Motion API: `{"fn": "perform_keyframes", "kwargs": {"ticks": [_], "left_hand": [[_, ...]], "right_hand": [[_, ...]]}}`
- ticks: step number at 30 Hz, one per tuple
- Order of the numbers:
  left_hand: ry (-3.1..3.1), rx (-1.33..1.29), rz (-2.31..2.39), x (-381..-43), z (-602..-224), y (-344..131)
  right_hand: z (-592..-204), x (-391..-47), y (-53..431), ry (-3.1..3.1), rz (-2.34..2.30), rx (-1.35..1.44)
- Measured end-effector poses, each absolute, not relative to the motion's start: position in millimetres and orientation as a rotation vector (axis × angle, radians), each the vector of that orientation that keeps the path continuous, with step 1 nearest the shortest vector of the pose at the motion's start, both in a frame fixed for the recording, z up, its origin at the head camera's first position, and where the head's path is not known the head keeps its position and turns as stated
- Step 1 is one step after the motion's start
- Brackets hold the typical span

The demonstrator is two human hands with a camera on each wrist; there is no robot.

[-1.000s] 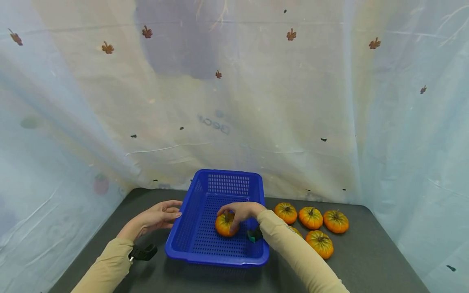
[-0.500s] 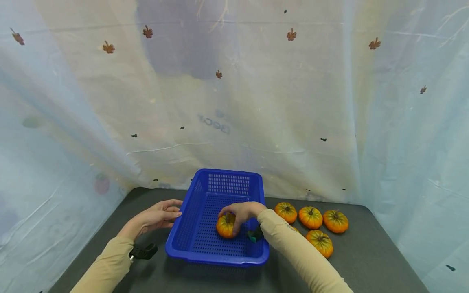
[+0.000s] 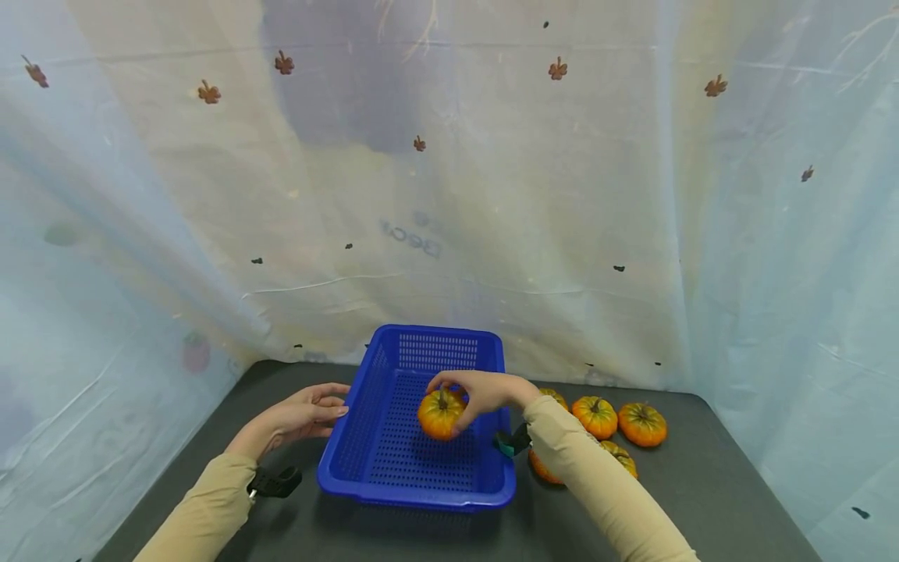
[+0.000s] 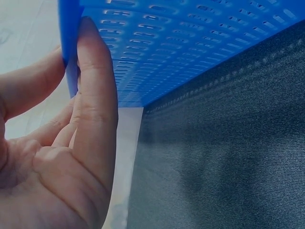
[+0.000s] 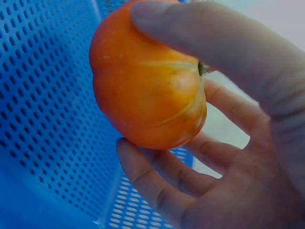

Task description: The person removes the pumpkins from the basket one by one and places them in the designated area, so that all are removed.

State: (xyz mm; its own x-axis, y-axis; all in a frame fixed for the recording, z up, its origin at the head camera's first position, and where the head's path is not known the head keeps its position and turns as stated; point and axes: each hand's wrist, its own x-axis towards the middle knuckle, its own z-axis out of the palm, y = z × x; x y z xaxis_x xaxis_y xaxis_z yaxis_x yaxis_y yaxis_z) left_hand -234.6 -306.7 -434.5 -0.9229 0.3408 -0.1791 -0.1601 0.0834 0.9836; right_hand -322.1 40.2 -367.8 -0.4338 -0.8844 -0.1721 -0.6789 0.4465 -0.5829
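Observation:
A blue plastic basket (image 3: 416, 497) with slotted walls stands on the dark table. My left hand (image 3: 302, 417) pinches its left rim between thumb and fingers; in the left wrist view the rim (image 4: 70, 47) runs between them. Inside the basket's outline, my right hand (image 3: 485, 394) holds a small orange pumpkin (image 3: 438, 416) with its stem upward. The right wrist view shows the thumb across one side of this pumpkin (image 5: 147, 90) and the fingers round the other, with the perforated basket floor behind it. No other pumpkin shows in the basket.
Several more small pumpkins (image 3: 642, 425) sit on the table (image 3: 709, 484) right of the basket, some partly hidden behind my right forearm (image 3: 597, 468). A printed plastic sheet (image 3: 548, 195) hangs along the table's back edge and both sides.
My right hand has risen off the basket floor with the pumpkin, shifting slightly right and away from me. My left hand and the basket have stayed put.

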Motion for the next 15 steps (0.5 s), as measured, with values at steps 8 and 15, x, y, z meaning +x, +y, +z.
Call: {"fn": "perform_keyframes", "kwargs": {"ticks": [8, 15], "left_hand": [[2.011, 0.191, 1.891, -235.2, -435.7, -306.5], [2.0, 0.2, 1.899, -234.2, -434.9, -306.6]], "right_hand": [[-351.0, -316.0, 79.9, 2.243, -0.741, -1.388], [-346.9, -312.6, 122.4, 2.306, -0.83, -1.37]]}}
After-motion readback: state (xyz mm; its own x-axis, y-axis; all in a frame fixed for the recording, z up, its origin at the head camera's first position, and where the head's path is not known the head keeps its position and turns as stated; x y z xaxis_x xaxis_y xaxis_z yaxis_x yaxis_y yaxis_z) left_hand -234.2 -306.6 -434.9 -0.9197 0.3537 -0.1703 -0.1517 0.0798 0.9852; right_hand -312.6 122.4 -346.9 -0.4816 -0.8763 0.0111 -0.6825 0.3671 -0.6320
